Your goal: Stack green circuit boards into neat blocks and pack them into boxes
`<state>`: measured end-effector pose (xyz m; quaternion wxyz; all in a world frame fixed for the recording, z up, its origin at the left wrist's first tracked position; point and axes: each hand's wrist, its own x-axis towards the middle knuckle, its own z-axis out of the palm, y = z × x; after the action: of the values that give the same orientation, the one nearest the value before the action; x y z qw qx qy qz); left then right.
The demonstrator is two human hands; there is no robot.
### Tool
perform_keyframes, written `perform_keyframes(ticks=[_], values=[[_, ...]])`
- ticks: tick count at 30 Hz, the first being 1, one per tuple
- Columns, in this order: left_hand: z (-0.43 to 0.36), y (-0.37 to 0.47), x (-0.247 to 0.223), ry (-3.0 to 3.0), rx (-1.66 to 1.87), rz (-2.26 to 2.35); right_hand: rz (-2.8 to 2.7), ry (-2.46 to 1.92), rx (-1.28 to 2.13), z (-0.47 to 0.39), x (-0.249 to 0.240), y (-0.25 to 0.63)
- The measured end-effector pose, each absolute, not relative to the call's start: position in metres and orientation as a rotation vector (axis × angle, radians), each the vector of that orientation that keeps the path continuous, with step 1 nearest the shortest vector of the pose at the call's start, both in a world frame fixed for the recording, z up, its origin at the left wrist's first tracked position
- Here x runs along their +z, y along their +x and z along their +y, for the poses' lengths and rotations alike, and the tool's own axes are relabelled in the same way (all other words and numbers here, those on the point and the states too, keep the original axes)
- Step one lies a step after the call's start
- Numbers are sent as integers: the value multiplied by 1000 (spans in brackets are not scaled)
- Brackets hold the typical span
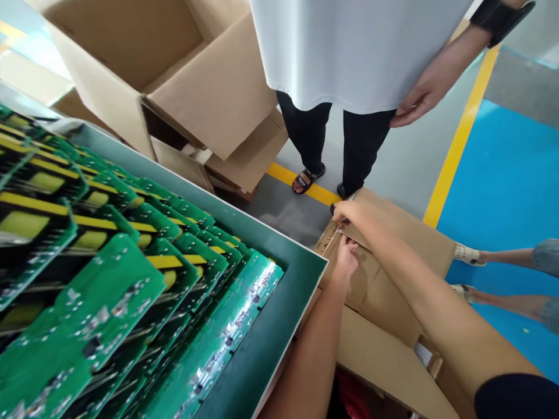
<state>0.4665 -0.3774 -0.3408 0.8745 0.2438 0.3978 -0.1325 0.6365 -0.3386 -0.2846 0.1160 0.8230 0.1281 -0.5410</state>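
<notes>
A brown cardboard carton (pixel 399 235) stands low on the floor in front of me, to the right of the tray of circuit boards. My right hand (pixel 347 214) is closed at the carton's far left corner. A small dark object shows at its fingers, too small to name. Just below it, my left hand (pixel 347 256) has its fingers bent against the edge of the carton's flap (pixel 360 237), seemingly gripping it. Printed marks show on the carton's side near both hands. My right forearm crosses over the carton and covers part of it.
A green-lined tray (pixel 301 273) with many upright green circuit boards (pixel 100 302) fills the left. Behind it stands a large open carton (pixel 218 81). A person in a white top (pixel 340 52) stands ahead; another person's legs (pixel 502 259) are at right.
</notes>
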Motion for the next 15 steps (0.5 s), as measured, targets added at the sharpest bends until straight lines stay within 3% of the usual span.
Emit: perform_keyframes(ticks=[15], values=[[-381, 477, -360, 338, -290, 950, 485, 2225, -1460, -323, -271, 623]])
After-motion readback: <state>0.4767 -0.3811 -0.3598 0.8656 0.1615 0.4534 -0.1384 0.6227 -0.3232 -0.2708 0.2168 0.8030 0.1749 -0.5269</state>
